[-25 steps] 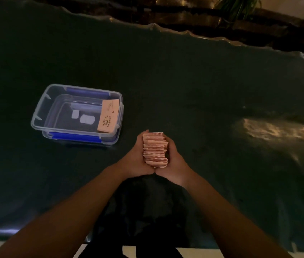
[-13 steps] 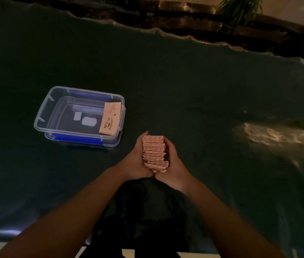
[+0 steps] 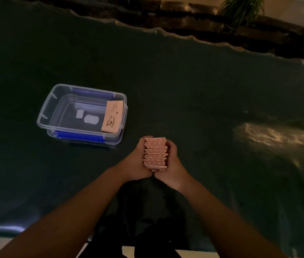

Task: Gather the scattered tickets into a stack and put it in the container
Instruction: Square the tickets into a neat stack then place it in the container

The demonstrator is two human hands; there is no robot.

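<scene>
I hold the stack of tickets (image 3: 155,152) between my two hands. My left hand (image 3: 136,164) is on the left side of the stack. My right hand (image 3: 171,164) is on the right side. Both hands are closed around it and press in from the sides. The heels of my hands touch each other just under the near end of the stack.

The tickets are pink. They stand on their edges, one behind the other, so I see their tops like little steps. They are not quite even. Some stick out a bit to the right. The far end of the stack pokes out past my fingers (image 3: 170,144). I cannot see my fingertips under the stack, because the tickets hide them.

My hands and the stack are over the dark green table (image 3: 203,90). I cannot tell if the stack touches the table or not.

The clear container (image 3: 45,116) sits on the table, up and to the left of my hands, close by but apart from them. It has blue clips on its long sides. One ticket (image 3: 112,117) leans inside it against the right wall. It has a little cup drawn on it.
</scene>
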